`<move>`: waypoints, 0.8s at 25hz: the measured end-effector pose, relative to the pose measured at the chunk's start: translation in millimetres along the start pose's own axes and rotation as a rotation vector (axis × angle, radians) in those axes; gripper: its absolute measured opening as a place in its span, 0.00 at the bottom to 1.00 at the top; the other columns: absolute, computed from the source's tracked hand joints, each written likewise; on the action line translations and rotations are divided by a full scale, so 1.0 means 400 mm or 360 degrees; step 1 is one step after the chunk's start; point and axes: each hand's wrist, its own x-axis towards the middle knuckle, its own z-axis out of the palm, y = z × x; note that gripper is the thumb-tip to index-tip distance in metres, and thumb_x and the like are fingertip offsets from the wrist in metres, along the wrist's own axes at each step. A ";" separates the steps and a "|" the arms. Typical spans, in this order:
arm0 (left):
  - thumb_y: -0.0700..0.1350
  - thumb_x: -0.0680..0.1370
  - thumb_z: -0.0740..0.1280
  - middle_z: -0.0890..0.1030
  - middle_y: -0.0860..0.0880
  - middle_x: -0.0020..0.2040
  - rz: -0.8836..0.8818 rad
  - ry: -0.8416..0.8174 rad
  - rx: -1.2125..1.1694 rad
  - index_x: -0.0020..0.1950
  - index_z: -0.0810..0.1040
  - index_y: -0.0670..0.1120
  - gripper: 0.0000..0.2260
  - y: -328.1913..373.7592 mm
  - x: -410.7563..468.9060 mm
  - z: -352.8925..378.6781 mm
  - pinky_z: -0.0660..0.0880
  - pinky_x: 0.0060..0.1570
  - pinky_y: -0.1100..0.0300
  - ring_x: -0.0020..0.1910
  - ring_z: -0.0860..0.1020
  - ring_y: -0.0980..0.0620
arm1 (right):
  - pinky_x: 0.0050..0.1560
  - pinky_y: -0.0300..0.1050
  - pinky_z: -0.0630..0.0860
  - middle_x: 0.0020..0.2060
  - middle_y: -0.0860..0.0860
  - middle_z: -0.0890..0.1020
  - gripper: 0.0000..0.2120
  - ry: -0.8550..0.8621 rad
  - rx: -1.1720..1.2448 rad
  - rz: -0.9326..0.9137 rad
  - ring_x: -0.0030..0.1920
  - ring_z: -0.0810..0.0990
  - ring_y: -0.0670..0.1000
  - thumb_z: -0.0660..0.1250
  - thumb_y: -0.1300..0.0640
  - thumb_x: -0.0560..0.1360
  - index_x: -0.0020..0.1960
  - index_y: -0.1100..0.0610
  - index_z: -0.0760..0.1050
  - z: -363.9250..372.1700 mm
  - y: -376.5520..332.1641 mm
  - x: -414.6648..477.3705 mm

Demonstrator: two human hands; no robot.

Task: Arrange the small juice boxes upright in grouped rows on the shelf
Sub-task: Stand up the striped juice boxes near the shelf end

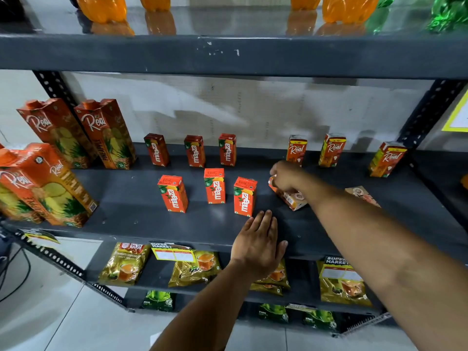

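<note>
Several small orange Maaza boxes stand upright on the dark shelf: a back row of three and a front row of three. Three small Real boxes stand upright at the back right. My right hand is shut on a small Real box that lies tilted on the shelf. Behind my right forearm another small box lies flat. My left hand rests flat and open on the shelf's front edge, just below the rightmost front Maaza box.
Large Real pineapple cartons stand at the left of the shelf, with more at the front left. Orange and green bottles line the shelf above. Gold tea packets fill the shelf below.
</note>
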 end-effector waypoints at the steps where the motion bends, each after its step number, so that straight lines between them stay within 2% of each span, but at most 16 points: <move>1: 0.59 0.80 0.41 0.49 0.41 0.79 0.0001 0.0006 -0.0005 0.77 0.49 0.40 0.31 -0.001 0.001 0.001 0.44 0.75 0.51 0.78 0.47 0.45 | 0.60 0.50 0.76 0.62 0.58 0.79 0.20 0.0019 0.0105 -0.0061 0.59 0.78 0.58 0.68 0.58 0.76 0.67 0.58 0.74 -0.028 0.003 -0.008; 4: 0.59 0.81 0.42 0.49 0.42 0.79 -0.0002 -0.0007 -0.0007 0.77 0.49 0.40 0.31 -0.001 0.003 0.004 0.43 0.75 0.52 0.78 0.46 0.46 | 0.61 0.47 0.74 0.66 0.55 0.76 0.28 0.0057 0.0219 -0.0248 0.63 0.76 0.55 0.73 0.58 0.71 0.70 0.57 0.70 -0.118 0.044 -0.036; 6: 0.59 0.81 0.42 0.48 0.42 0.79 -0.0005 -0.0016 -0.0008 0.77 0.49 0.40 0.31 0.000 0.004 0.005 0.43 0.75 0.52 0.78 0.45 0.46 | 0.63 0.45 0.72 0.69 0.54 0.73 0.34 -0.0069 0.0005 -0.0404 0.66 0.74 0.55 0.74 0.60 0.69 0.73 0.56 0.66 -0.155 0.088 -0.045; 8: 0.58 0.81 0.42 0.48 0.42 0.79 -0.0006 -0.0014 -0.0007 0.77 0.49 0.40 0.31 0.001 0.002 0.002 0.43 0.75 0.52 0.78 0.45 0.46 | 0.66 0.47 0.70 0.72 0.54 0.70 0.37 -0.0131 -0.0420 -0.0537 0.69 0.71 0.56 0.74 0.60 0.70 0.75 0.54 0.63 -0.174 0.128 -0.057; 10: 0.58 0.80 0.41 0.48 0.42 0.79 0.0002 -0.0014 -0.0005 0.77 0.48 0.40 0.31 0.002 0.001 -0.001 0.43 0.75 0.52 0.78 0.45 0.46 | 0.67 0.52 0.71 0.70 0.54 0.71 0.34 -0.0021 -0.0931 -0.0701 0.68 0.71 0.57 0.74 0.59 0.70 0.74 0.53 0.65 -0.183 0.157 -0.071; 12: 0.59 0.79 0.39 0.48 0.42 0.79 0.0009 -0.0015 0.0013 0.77 0.48 0.40 0.32 0.003 -0.001 -0.003 0.43 0.75 0.51 0.78 0.45 0.46 | 0.64 0.54 0.73 0.68 0.53 0.73 0.30 0.0120 -0.1223 -0.0868 0.66 0.72 0.57 0.73 0.60 0.71 0.71 0.52 0.68 -0.183 0.176 -0.084; 15: 0.59 0.78 0.37 0.48 0.42 0.79 0.0008 -0.0011 0.0019 0.77 0.49 0.40 0.33 0.002 0.001 0.000 0.44 0.75 0.51 0.78 0.45 0.46 | 0.59 0.54 0.75 0.68 0.52 0.73 0.25 0.0266 -0.1426 -0.1050 0.65 0.72 0.56 0.69 0.59 0.74 0.69 0.50 0.68 -0.183 0.183 -0.092; 17: 0.60 0.78 0.36 0.48 0.42 0.79 0.0007 -0.0002 0.0004 0.77 0.49 0.40 0.34 0.002 0.003 0.003 0.45 0.75 0.51 0.78 0.45 0.46 | 0.60 0.53 0.75 0.70 0.52 0.71 0.26 0.0317 -0.1557 -0.1085 0.66 0.71 0.57 0.67 0.58 0.75 0.71 0.50 0.65 -0.175 0.186 -0.091; 20: 0.61 0.77 0.32 0.48 0.42 0.79 0.0011 0.0014 -0.0022 0.77 0.49 0.40 0.36 0.002 0.002 0.003 0.44 0.75 0.51 0.78 0.45 0.46 | 0.65 0.53 0.72 0.73 0.53 0.67 0.29 0.0358 -0.1398 -0.0935 0.70 0.68 0.57 0.66 0.58 0.77 0.75 0.49 0.60 -0.176 0.200 -0.104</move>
